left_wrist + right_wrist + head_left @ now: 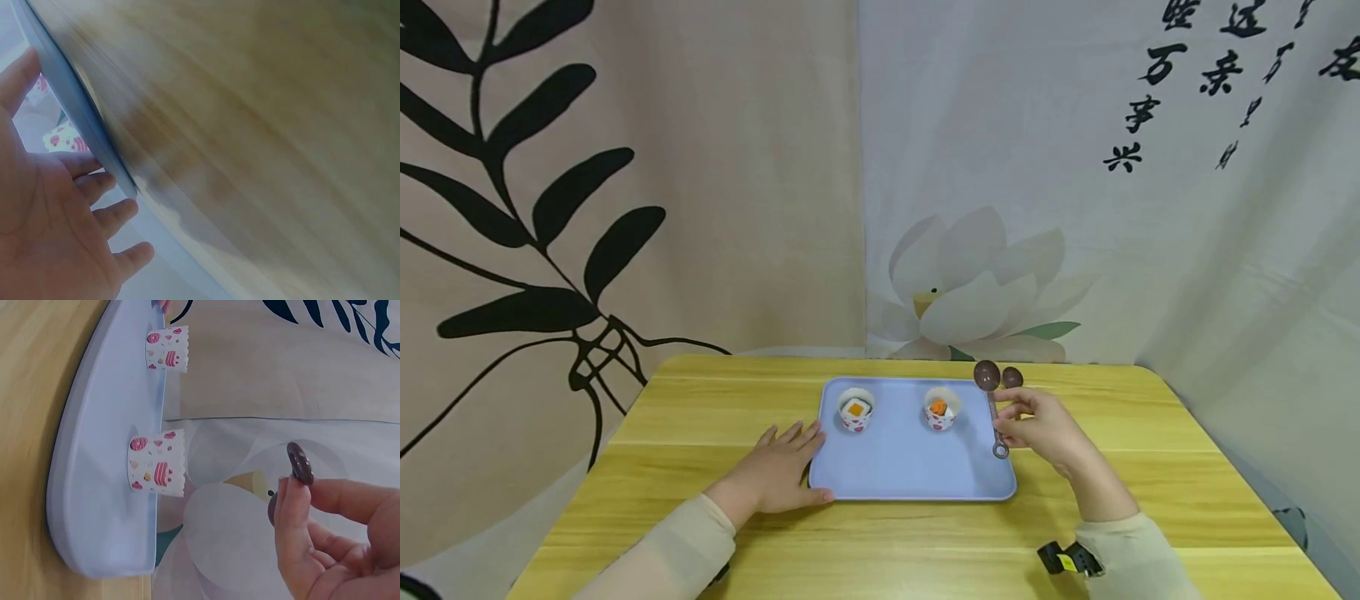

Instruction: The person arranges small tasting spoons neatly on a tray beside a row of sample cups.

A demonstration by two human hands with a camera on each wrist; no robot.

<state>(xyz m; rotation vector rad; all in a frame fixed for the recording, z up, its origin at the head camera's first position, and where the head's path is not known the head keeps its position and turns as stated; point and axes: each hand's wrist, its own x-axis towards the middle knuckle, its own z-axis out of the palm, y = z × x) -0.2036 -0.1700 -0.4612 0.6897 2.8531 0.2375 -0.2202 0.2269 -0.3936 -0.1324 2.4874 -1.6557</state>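
Note:
My right hand [1037,429] pinches a dark brown spoon [987,377] by its handle, bowl up and ringed end down, over the right edge of a light blue tray [895,471]. A second, smaller brown spoon bowl [1012,377] shows just behind the fingers; its handle is hidden. Against the tray's left edge rests my left hand [778,471], its fingers spread and fairly straight. Two patterned paper cups stand on the tray: the left cup [855,419] holds a white piece with an orange square, the right cup [940,419] something orange and white.
The tray lies on a yellow wood-grain table [880,550]. Behind the table hangs a printed curtain [760,208] with dark leaves, a pale lotus and black characters. A black strap [1070,560] is at the right wrist.

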